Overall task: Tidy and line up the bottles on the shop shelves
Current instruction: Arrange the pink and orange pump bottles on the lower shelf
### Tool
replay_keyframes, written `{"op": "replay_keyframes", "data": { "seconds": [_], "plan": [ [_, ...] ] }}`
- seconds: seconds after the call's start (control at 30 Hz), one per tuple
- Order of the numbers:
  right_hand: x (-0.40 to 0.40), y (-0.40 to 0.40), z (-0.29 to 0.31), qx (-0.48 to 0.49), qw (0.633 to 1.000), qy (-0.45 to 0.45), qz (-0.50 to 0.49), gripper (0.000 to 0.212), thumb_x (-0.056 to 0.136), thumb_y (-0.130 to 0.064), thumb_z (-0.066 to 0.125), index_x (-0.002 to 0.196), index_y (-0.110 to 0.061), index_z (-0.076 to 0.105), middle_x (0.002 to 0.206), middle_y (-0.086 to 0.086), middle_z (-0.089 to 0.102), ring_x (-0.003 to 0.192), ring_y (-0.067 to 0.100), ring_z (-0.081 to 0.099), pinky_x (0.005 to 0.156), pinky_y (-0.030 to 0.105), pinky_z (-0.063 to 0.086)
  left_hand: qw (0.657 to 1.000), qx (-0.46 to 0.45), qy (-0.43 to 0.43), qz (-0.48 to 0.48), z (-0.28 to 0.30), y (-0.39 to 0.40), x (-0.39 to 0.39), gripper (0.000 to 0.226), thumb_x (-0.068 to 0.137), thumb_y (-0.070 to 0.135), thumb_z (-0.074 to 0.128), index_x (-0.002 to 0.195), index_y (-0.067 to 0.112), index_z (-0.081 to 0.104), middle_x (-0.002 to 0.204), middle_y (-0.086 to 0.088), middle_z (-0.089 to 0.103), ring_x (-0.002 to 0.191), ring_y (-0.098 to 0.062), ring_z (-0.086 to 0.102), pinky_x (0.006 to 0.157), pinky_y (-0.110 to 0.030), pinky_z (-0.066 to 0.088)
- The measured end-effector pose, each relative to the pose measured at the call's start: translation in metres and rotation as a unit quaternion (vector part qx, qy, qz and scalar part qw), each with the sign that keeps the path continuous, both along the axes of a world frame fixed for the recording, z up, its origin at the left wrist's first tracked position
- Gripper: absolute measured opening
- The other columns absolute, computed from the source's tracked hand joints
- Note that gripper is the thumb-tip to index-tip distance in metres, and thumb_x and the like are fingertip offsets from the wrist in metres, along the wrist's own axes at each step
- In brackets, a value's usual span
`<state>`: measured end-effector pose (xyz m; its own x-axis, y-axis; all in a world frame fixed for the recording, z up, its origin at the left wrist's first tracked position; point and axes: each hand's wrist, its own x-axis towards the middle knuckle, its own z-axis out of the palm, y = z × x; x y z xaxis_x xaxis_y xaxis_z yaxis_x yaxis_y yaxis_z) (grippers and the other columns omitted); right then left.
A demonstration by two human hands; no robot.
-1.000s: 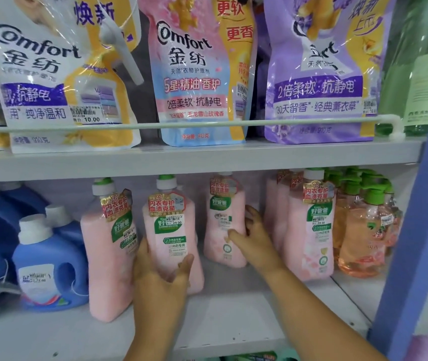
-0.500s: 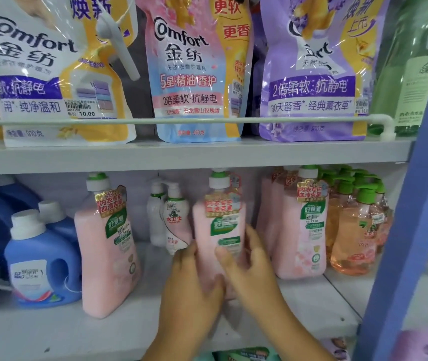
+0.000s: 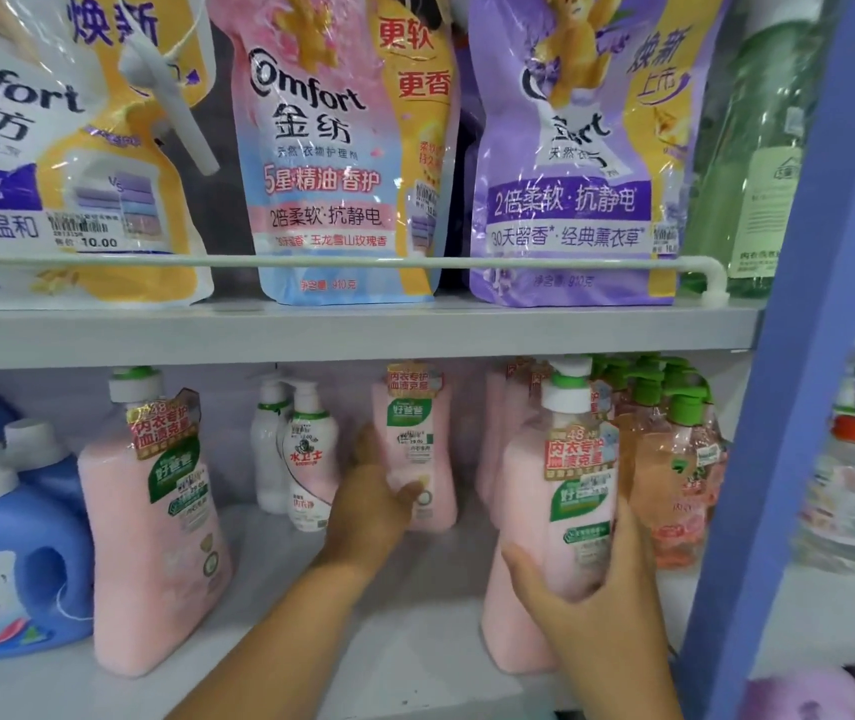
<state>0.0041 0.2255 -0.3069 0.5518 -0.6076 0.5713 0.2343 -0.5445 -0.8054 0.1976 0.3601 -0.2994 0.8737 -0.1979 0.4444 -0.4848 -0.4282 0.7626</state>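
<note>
Bottles of pink detergent stood on the lower shelf (image 3: 415,662) under the Comfort pouches (image 3: 342,163). From the head view, my left hand (image 3: 370,504) curled around a pink bottle (image 3: 417,444) set far back, beside two small white bottles (image 3: 300,454). My right hand (image 3: 596,595) gripped a front pink bottle (image 3: 555,491) low on its body, just beside the orange pump bottles (image 3: 674,475).
</note>
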Motion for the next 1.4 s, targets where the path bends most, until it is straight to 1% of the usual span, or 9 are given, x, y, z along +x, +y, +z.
{"op": "replay_keyframes", "data": {
  "seconds": [0.17, 0.3, 0.63, 0.73, 0.87, 0.93, 1.03, 1.13, 1.4],
  "plan": [
    [-0.006, -0.012, 0.0, 0.025, 0.999, -0.002, 0.023, 0.112, 0.055, -0.045, 0.09, 0.152, -0.032, 0.035, 0.141, -0.01, 0.054, 0.127, 0.005, 0.053, 0.108, 0.042, 0.045, 0.999, 0.026, 0.0, 0.042, 0.002, -0.024, 0.022, 0.084, 0.076, 0.031, 0.088, 0.145, 0.016, 0.042, 0.137, -0.006, 0.054, 0.122, -0.026, 0.055, 0.086, -0.022, 0.034],
    [-0.004, -0.012, -0.001, 0.036, 0.999, -0.007, 0.011, 0.117, 0.05, -0.049, 0.09, 0.152, -0.035, 0.035, 0.138, -0.013, 0.051, 0.114, -0.025, 0.043, 0.099, 0.03, 0.041, 0.998, 0.034, 0.042, 0.038, 0.005, -0.04, 0.038, 0.082, 0.076, 0.035, 0.086, 0.144, 0.021, 0.042, 0.137, -0.005, 0.055, 0.123, -0.026, 0.056, 0.096, -0.033, 0.046],
    [0.017, 0.015, -0.004, 0.029, 0.999, 0.034, 0.029, 0.11, 0.067, -0.023, 0.094, 0.147, -0.044, 0.021, 0.134, -0.017, 0.035, 0.113, -0.023, 0.039, 0.09, -0.006, 0.029, 0.994, -0.043, 0.096, -0.014, 0.005, -0.033, 0.029, 0.074, 0.087, 0.026, 0.079, 0.151, 0.015, 0.043, 0.145, -0.011, 0.056, 0.13, -0.031, 0.056, 0.107, -0.045, 0.048],
    [0.034, 0.032, -0.002, -0.005, 0.996, 0.07, 0.061, 0.111, 0.08, -0.031, 0.084, 0.158, -0.032, 0.006, 0.146, -0.017, 0.021, 0.129, -0.007, 0.026, 0.103, 0.003, 0.021, 0.988, -0.129, 0.085, -0.022, 0.011, -0.007, -0.002, 0.039, 0.097, 0.036, 0.06, 0.125, 0.009, 0.064, 0.126, -0.014, 0.068, 0.118, -0.035, 0.063, 0.099, -0.042, 0.051],
    [0.044, 0.034, 0.006, -0.112, 0.974, 0.171, 0.097, 0.101, 0.095, -0.031, 0.069, 0.161, -0.019, -0.007, 0.163, 0.002, 0.011, 0.15, 0.017, 0.02, 0.117, 0.017, 0.02, 0.976, -0.192, 0.076, -0.062, 0.006, 0.021, -0.06, 0.041, 0.077, 0.065, 0.062, 0.108, 0.038, 0.067, 0.102, 0.014, 0.077, 0.098, -0.012, 0.074, 0.084, -0.027, 0.057],
    [0.036, 0.021, 0.009, -0.169, 0.977, 0.12, 0.055, 0.079, 0.095, -0.022, 0.067, 0.16, -0.019, 0.022, 0.15, -0.005, 0.024, 0.144, 0.02, 0.032, 0.114, 0.017, 0.027, 0.988, -0.122, 0.043, -0.084, -0.004, 0.021, -0.077, 0.057, 0.066, 0.056, 0.079, 0.117, 0.057, 0.054, 0.107, 0.031, 0.071, 0.095, 0.01, 0.068, 0.073, -0.008, 0.052],
    [0.022, -0.009, 0.004, -0.115, 0.989, -0.027, -0.085, 0.063, 0.086, -0.019, 0.077, 0.141, -0.02, 0.047, 0.131, -0.013, 0.03, 0.128, 0.024, 0.043, 0.104, 0.029, 0.043, 0.996, -0.068, 0.022, -0.048, -0.012, 0.013, -0.074, 0.078, 0.062, 0.038, 0.092, 0.116, 0.065, 0.043, 0.104, 0.043, 0.065, 0.091, 0.021, 0.061, 0.067, -0.012, 0.05],
    [0.031, -0.037, 0.002, -0.019, 0.994, 0.029, -0.1, 0.095, 0.077, -0.023, 0.087, 0.153, -0.019, 0.032, 0.144, 0.008, 0.033, 0.132, 0.037, 0.042, 0.105, 0.052, 0.047, 0.997, -0.049, 0.056, -0.021, -0.006, 0.01, -0.054, 0.072, 0.062, 0.043, 0.092, 0.114, 0.056, 0.043, 0.106, 0.031, 0.07, 0.093, 0.011, 0.066, 0.078, -0.028, 0.055],
    [0.046, -0.052, -0.014, -0.002, 0.995, 0.096, -0.041, 0.123, 0.069, -0.033, 0.093, 0.156, -0.041, 0.007, 0.144, 0.011, 0.04, 0.127, 0.033, 0.05, 0.105, 0.049, 0.048, 0.999, -0.001, 0.037, 0.035, 0.007, -0.02, -0.026, 0.088, 0.066, 0.042, 0.092, 0.138, 0.035, 0.041, 0.126, 0.004, 0.065, 0.112, -0.024, 0.067, 0.092, -0.043, 0.056]
  ]
}}
